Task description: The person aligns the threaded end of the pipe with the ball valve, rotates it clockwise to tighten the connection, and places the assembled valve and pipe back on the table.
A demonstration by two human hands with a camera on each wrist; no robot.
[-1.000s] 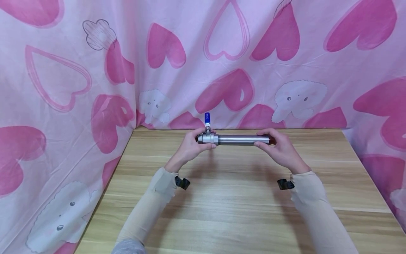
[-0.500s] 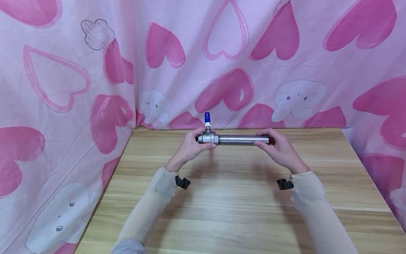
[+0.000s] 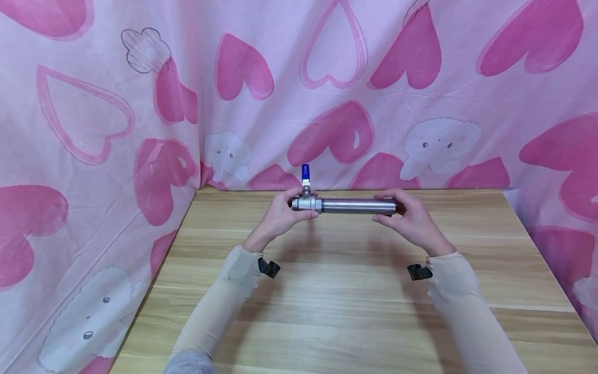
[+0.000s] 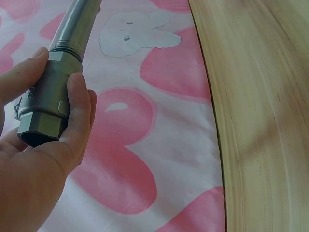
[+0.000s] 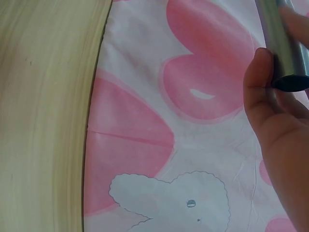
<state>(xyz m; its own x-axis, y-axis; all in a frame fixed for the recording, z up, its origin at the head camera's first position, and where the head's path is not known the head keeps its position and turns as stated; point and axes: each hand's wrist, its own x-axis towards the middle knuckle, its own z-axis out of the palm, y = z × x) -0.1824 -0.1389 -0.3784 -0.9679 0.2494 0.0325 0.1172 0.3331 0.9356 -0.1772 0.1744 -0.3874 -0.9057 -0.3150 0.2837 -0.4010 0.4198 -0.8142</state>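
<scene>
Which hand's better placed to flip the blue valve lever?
Left, probably. The left hand grips the valve body directly under the blue lever; the right hand holds the far end of the steel pipe.

**Pale wooden bench set into a corner of pink heart cloth**

The bench (image 3: 345,291) has a light wood-grain top of long planks running left to right, with paler and darker bands alternating across it. Its far edge meets a hanging cloth (image 3: 289,93) printed with pink hearts and white cartoon shapes, and the same cloth runs along its left and right sides. Soft shadows fall on the boards near the middle. In both wrist views the plank edge shows against the cloth. No object is seen resting directly on the boards.
</scene>
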